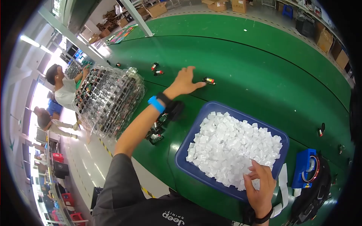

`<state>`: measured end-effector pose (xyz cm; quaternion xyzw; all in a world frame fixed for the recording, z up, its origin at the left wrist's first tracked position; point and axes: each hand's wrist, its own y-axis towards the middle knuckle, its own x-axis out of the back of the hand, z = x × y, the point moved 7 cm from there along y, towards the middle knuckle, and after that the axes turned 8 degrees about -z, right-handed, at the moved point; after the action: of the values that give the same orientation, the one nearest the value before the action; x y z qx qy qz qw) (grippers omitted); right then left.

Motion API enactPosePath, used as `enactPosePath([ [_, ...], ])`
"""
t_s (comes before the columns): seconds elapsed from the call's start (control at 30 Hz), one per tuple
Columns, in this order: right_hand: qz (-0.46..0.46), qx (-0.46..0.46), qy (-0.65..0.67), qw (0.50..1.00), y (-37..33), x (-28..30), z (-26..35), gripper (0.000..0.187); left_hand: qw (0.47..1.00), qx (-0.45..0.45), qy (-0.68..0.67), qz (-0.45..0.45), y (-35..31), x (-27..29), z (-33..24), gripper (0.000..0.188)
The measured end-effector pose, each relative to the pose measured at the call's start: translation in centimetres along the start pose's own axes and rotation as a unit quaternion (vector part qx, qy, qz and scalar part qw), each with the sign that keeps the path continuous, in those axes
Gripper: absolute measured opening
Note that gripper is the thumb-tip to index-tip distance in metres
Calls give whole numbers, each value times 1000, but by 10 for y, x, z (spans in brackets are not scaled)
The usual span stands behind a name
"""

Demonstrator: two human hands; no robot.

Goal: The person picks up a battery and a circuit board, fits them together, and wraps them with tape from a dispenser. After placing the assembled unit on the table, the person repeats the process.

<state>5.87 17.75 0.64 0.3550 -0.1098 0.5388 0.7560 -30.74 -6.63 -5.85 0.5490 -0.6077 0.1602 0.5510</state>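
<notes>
green conveyor belt (241, 67): small cylindrical part (209, 80) lain crosswise, touched by left hand (184, 82) fingertips, hand spread, nothing gripped; right hand (260, 186) pinched on white foam squares (233, 145) in blue tray (188, 145).

A factory assembly hall. Shown by a long green-topped conveyor bench (264, 64) curving across the floor, small cylindrical red-and-silver parts (209, 80) scattered along it, a blue plastic tray (184, 150) heaped with white foam squares (233, 147), stacked clear plastic part trays (107, 100), brown cardboard cartons (217, 5) along the far wall, and other seated workers (62, 88) at left.
</notes>
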Motion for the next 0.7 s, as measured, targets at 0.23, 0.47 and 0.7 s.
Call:
enactPosePath([
  [0.23, 25, 12, -5, 1000, -1, -3, 2, 38, 964, -125, 135, 192, -116, 93, -34, 44],
  [0.47, 33, 20, -3, 999, -2, -11, 4, 36, 975, -106, 134, 140, -135, 98, -33, 25],
  [0.7, 38, 22, -7, 999, 0, -13, 10, 33, 983, -66, 124, 117, -142, 110, -36, 27],
])
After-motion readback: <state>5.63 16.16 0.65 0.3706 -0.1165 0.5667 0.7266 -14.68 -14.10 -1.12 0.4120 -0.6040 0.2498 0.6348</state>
